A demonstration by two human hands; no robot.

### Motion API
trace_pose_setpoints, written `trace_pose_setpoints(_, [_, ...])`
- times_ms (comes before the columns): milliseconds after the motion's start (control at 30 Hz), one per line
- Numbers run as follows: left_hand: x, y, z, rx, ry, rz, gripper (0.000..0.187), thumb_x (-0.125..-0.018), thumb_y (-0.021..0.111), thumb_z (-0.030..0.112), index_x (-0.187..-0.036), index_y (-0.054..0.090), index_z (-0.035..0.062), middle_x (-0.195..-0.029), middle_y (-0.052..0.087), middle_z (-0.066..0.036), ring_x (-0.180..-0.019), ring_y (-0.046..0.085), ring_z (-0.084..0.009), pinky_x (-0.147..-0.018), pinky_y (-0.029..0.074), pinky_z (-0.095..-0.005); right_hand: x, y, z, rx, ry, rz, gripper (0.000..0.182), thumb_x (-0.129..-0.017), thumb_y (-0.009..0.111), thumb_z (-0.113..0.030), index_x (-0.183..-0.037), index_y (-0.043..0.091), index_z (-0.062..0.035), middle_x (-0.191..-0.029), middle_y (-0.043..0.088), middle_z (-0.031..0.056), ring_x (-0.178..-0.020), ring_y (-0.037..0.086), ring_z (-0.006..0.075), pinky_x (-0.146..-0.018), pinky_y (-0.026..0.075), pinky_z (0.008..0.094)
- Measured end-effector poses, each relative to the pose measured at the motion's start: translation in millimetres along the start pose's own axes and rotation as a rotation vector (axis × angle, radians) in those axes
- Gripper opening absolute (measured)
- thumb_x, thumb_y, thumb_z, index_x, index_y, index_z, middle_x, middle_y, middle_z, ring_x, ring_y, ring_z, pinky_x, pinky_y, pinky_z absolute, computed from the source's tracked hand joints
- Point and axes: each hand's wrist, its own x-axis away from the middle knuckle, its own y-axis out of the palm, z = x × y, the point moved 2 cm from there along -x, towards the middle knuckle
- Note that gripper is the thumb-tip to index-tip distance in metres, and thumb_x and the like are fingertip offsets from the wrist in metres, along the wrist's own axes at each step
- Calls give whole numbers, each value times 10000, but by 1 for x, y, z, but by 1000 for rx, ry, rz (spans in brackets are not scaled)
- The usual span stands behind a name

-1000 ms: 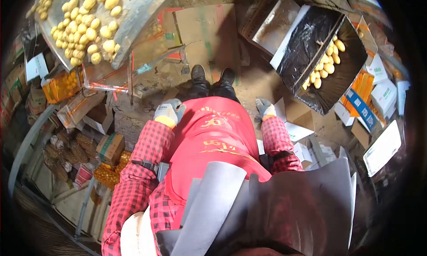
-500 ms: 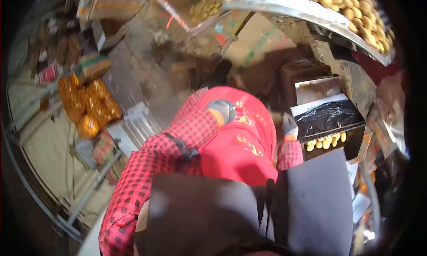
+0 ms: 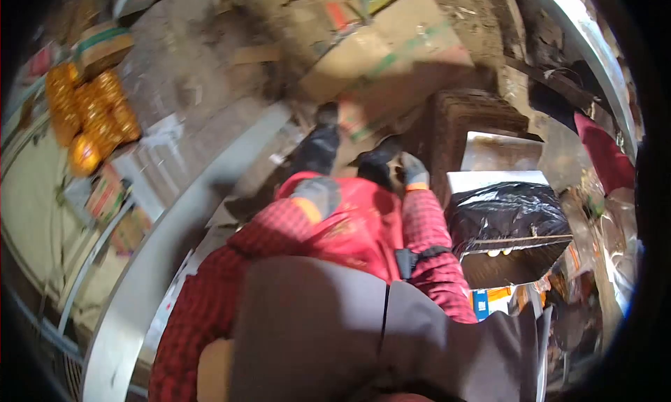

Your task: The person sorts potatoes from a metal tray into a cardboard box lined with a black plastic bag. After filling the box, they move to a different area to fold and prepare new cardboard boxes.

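My left hand [image 3: 319, 195], in a grey glove with an orange cuff, is against the front of the red apron [image 3: 356, 227]. Its fingers are blurred and hard to make out. Past the apron's right side, my right hand [image 3: 414, 171] wears a matching glove, fingers loosely extended and nothing visible in them. Close to its right stands an open cardboard box [image 3: 517, 266] partly covered by black plastic film [image 3: 514, 210]. A few yellowish, potato-like pieces [image 3: 498, 252] show under the film's edge. Behind the box is a stack of brown cardboard [image 3: 468, 122].
A long grey metal rail [image 3: 161, 241] runs along my left. Orange net bags [image 3: 91, 108] lie at the far left. Flattened cardboard [image 3: 391, 59] covers the floor ahead. A curved metal edge [image 3: 590, 38] and another person's red sleeve or garment [image 3: 602, 150] are at the right.
The view has turned and moved; the heap of potatoes at upper right has left the frame and the metal rail has appeared at left. My right hand now shows farther forward, beyond the apron.
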Motion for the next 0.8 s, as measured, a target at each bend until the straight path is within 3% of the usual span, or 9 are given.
trace_pose_setpoints(67, [-36, -30, -10, 6, -317, -96, 354, -907, 481, 333, -935, 730, 82, -1014, 704, -160, -973, 666, -358, -840, 527, -480, -31, 37, 12, -432, 439, 79, 322, -973, 597, -295, -1188, 680, -70, -1121, 707, 99, -1056, 643, 188, -928, 501, 335])
trace_pose_setpoints(167, [-83, 17, -77, 188, -41, 425, 221, -865, 603, 265, -924, 698, 75, -964, 681, -195, -944, 645, -370, -829, 510, -433, -91, 59, 44, -159, 509, -53, 437, -976, 549, -353, -1293, 626, -61, -1280, 653, 119, -1186, 607, 229, -1035, 448, 357])
trace_pose_setpoints(233, [-111, 26, -105, 234, 30, 504, 214, -858, 651, 238, -976, 692, 64, -1006, 679, -187, -975, 636, -365, -854, 506, -429, -141, 77, 77, 802, 154, -326, 451, -1015, 445, -331, -1374, 555, -81, -1383, 583, 111, -1243, 572, 261, -1048, 438, 390])
trace_pose_setpoints(300, [-127, 5, -109, 95, 23, 464, 208, -859, 673, 194, -1013, 690, 54, -1027, 689, -165, -970, 643, -346, -871, 509, -424, -171, 97, 123, 1039, 193, -157, 365, -960, 509, -277, -1277, 646, -161, -1375, 581, 119, -1264, 552, 279, -1054, 443, 428])
trace_pose_setpoints(333, [-136, -13, -104, -37, 13, 425, 212, -868, 673, 172, -1041, 689, 51, -1034, 697, -148, -966, 653, -326, -876, 514, -419, -182, 97, 141, 970, 295, -82, 357, -958, 509, -275, -1265, 650, -159, -1359, 587, 120, -1251, 558, 281, -1044, 446, 429])
trace_pose_setpoints(533, [-200, 26, -157, 970, -484, 322, 237, -897, 659, 179, -1090, 689, 45, -1055, 704, -126, -1000, 661, -266, -892, 518, -380, -216, 77, 125, 608, 498, 191, 313, -949, 511, -263, -1191, 670, -145, -1261, 625, 125, -1169, 591, 290, -983, 463, 437])
trace_pose_setpoints(633, [-223, 50, -173, 804, -203, 429, 277, -908, 663, 209, -1118, 681, 28, -1075, 706, -107, -1038, 657, -222, -902, 516, -346, -217, 75, 107, 542, 483, 237, 294, -944, 512, -257, -1154, 681, -138, -1212, 644, 128, -1128, 607, 295, -953, 472, 441])
trace_pose_setpoints(733, [-260, 36, -167, 608, 103, 324, 414, -904, 630, 315, -1163, 613, -7, -1106, 665, -203, -1012, 634, -369, -892, 500, -403, -197, 73, 51, 557, 421, 205, 278, -939, 513, -250, -1117, 691, -131, -1163, 663, 131, -1087, 624, 300, -922, 480, 444])
trace_pose_setpoints(800, [-273, -33, -85, 275, -129, 159, 526, -849, 734, 275, -1235, 573, -43, -1166, 649, -232, -1107, 630, -303, -945, 495, -379, -172, 73, -21, 616, 368, 56, 269, -936, 513, -246, -1092, 698, -127, -1131, 675, 132, -1059, 635, 303, -902, 486, 447])
